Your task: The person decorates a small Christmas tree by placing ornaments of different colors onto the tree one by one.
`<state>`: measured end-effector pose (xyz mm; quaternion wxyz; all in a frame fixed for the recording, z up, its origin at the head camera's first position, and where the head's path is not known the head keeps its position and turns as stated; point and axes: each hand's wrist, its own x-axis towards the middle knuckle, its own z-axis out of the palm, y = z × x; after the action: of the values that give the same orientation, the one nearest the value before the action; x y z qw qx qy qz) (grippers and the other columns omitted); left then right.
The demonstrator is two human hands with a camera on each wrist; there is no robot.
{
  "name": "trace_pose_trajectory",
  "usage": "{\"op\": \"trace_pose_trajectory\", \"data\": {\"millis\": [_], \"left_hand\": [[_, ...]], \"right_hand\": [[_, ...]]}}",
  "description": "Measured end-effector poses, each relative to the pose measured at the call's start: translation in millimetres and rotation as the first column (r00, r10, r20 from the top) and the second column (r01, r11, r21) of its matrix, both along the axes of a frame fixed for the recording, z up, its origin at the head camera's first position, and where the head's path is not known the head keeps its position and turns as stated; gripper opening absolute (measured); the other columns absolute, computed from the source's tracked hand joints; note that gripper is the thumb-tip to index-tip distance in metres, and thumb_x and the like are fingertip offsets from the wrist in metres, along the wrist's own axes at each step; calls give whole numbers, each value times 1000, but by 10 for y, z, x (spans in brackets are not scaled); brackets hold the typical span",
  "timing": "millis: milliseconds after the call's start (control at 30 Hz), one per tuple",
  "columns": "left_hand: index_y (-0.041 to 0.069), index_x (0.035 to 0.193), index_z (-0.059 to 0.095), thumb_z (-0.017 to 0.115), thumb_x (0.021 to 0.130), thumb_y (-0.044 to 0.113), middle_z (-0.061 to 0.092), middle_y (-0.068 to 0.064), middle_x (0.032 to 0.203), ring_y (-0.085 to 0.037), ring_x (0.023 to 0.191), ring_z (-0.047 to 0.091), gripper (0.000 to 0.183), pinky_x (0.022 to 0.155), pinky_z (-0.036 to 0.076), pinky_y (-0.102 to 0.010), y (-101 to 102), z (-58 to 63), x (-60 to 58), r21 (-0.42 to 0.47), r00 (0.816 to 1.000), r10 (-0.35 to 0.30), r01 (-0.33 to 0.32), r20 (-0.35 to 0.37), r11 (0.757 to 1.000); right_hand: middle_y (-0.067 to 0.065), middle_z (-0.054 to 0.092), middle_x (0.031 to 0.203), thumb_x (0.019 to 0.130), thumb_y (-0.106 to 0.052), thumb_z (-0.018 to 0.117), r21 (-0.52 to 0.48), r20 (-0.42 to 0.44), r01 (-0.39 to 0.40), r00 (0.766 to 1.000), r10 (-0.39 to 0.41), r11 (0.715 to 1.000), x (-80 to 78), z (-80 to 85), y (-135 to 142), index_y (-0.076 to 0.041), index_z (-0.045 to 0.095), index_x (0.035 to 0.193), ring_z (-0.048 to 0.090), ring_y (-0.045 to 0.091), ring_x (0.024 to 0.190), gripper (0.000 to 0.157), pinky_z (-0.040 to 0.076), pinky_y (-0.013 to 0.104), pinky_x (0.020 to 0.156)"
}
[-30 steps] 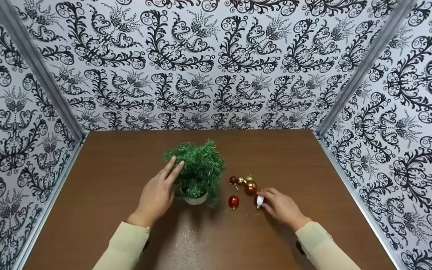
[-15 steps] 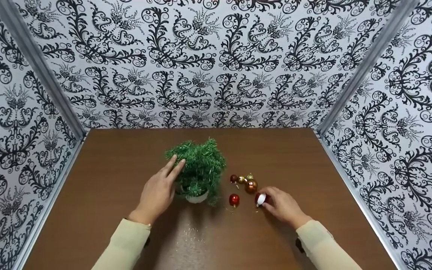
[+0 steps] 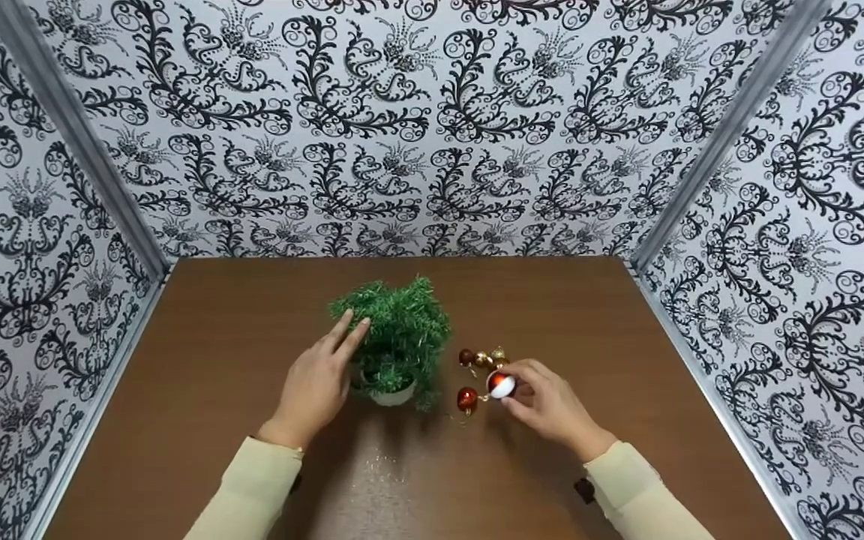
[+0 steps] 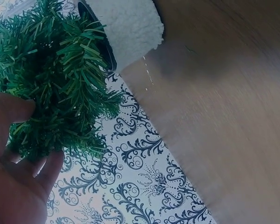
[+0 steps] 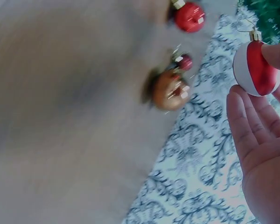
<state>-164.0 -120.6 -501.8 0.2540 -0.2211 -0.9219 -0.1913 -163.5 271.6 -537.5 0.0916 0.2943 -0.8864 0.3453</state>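
A small green artificial Christmas tree (image 3: 407,326) stands in a white pot (image 3: 393,397) left of the table's middle. My left hand (image 3: 310,390) holds its left side. In the left wrist view the thumb lies on one side of the foliage and the fingers on the other. With thumb and fingertips, my right hand (image 3: 554,405) pinches a red and white Christmas bauble (image 5: 255,70). Its gold cap and thread point toward the tree. A shiny red bauble (image 3: 467,398) lies on the table between the tree and the right hand.
Behind the held bauble lie several small gold and dark red baubles (image 3: 466,357) and a larger copper-coloured one (image 5: 170,90). Glitter specks (image 3: 383,472) dot the brown table (image 3: 252,300) in front of the pot. Black-and-white patterned walls (image 3: 402,150) enclose it.
My right hand has lifted the red and white bauble and moved it left, turning it so that more of its red shows. The left hand keeps its place on the tree.
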Motion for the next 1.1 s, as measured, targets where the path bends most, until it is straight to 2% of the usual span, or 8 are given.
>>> {"op": "trace_pose_trajectory", "data": {"millis": [300,500,733,933,1000,1100], "left_hand": [[19,152,44,63,81,-11,41,-11,155,-36,97,63,80,66,51,-45,5,5,-1,16,1000,1,-1,-9,1000],[18,151,46,64,81,-10,42,-12,154,-36,94,64,77,64,51,-44,12,-1,-11,13,1000,6,-6,-27,1000],[18,151,47,65,81,-9,43,-11,153,-36,92,64,77,63,51,-44,16,6,-17,5,999,18,-18,-35,1000],[18,151,46,63,81,-9,43,-11,153,-35,102,64,76,70,52,-47,23,11,-11,-19,998,30,-31,-47,999],[18,151,47,62,81,-8,44,-11,152,-36,105,63,76,73,52,-48,29,9,-14,-22,998,35,-37,-52,999],[17,150,47,63,80,-7,45,-11,152,-36,106,63,76,76,53,-49,33,3,-21,-25,997,40,-41,-59,999]], "right_hand": [[-5,59,121,83,-9,81,-138,-9,-58,998,58,989,81,102,-348,-12,63,126,64,11,95,47,58,35,75],[1,60,119,83,-7,80,-196,-9,-96,995,97,976,115,116,-552,-11,61,126,66,17,96,47,57,30,76],[1,61,120,87,-16,78,-244,34,-111,992,123,963,167,124,-768,-15,61,127,65,18,97,44,59,40,73],[3,61,117,85,-13,79,-303,12,-112,993,122,946,201,114,-936,-12,62,124,65,20,96,42,58,31,71],[2,61,115,85,-11,80,-314,15,-105,993,116,944,218,121,-984,-12,62,124,65,18,95,43,58,32,71],[4,61,113,83,-7,81,-321,41,-78,995,96,944,295,224,-1063,-8,63,122,65,19,94,43,59,33,70]]}}
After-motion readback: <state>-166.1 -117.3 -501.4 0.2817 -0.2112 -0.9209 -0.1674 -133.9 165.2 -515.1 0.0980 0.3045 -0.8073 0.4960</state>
